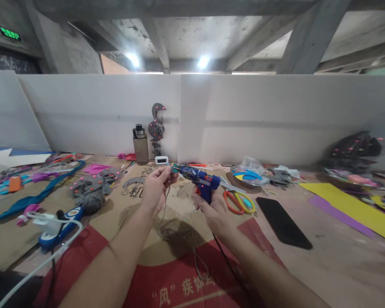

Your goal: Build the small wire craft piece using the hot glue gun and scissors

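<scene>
My right hand [211, 209] grips the handle of a blue hot glue gun [200, 179], its nozzle pointing left. My left hand [155, 184] is closed in a pinch right at the nozzle tip, holding a thin string [163, 205] that hangs down to a loose coil [176, 235] on the cardboard. The gun's black cord [224, 256] runs back toward me under my right forearm. Both hands are raised a little above the table, over its middle.
Orange and yellow scissors [239, 202] and a black phone [284, 222] lie right of my hands. Yellow and purple foam sheets [349, 205] sit far right. A bottle [140, 144] stands by the white wall. Grey craft pieces [91, 188] and a second glue gun [59, 222] lie left.
</scene>
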`<state>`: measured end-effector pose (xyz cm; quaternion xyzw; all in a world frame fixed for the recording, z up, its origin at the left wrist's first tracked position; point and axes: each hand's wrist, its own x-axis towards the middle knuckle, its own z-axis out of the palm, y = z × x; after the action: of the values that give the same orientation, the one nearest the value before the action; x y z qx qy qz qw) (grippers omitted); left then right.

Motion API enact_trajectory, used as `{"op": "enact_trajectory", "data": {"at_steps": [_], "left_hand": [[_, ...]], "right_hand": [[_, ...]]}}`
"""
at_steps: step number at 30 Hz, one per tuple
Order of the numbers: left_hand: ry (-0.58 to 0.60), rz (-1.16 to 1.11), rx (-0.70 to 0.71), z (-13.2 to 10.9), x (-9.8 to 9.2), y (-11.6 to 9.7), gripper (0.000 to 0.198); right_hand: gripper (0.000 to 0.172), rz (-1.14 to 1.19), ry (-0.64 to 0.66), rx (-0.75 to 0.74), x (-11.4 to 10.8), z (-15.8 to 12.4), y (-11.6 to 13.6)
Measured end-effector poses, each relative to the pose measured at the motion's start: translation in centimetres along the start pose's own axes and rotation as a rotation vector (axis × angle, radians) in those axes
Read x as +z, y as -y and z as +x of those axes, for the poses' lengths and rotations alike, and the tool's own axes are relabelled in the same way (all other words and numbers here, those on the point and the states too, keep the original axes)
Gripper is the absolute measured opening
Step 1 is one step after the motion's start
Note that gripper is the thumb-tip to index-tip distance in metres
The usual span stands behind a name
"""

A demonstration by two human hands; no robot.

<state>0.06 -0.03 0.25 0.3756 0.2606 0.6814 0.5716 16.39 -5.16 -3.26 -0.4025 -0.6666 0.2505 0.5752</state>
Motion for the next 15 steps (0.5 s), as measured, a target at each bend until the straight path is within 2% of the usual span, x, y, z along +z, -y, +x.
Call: {"op": "enact_trajectory", "data": {"at_steps": [6,15], "left_hand": [[-0.003,-0.021,-0.012,0.1,0.0,0.0,0.023],[0.006,-0.023,-0.012,0.3,-0.2,0.1,0.023]], "right_hand": [[0.019,0.23,0.042,0.186,0.0,0.2,0.9],[0.027,0.437,0.021,0.274,0.2,0.5,0.0]]}}
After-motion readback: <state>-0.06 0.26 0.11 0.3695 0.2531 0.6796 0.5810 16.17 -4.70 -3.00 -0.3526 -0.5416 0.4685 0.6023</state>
